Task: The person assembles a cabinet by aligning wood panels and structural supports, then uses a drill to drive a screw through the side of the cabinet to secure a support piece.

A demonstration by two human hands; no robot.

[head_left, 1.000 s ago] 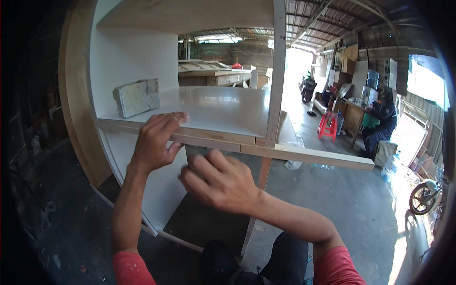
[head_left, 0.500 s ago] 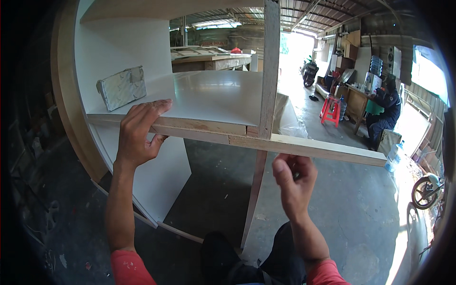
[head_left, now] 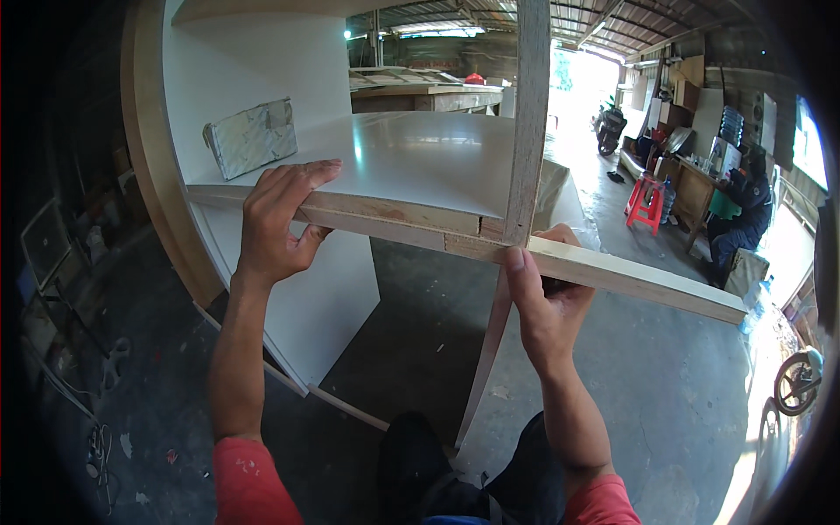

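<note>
My left hand clamps the front edge of a white-topped shelf, fingers on top and thumb underneath. Just right of the shelf's upright post, my right hand is closed round a pale wooden strip. Its thumb presses the front face, and its fingers pass behind and over the top. The strip runs along below the shelf edge, crosses in front of the post and sticks out to the right. A pale, scuffed rectangular block leans on the shelf beyond my left hand.
A white side panel stands on the left. At the right are a red stool, a seated person at a desk, and a wheel. A motorbike is parked farther back.
My right hand has risen from below the strip and closed round it beside the post. My left hand keeps its hold on the shelf edge. The whole view has shifted slightly.
</note>
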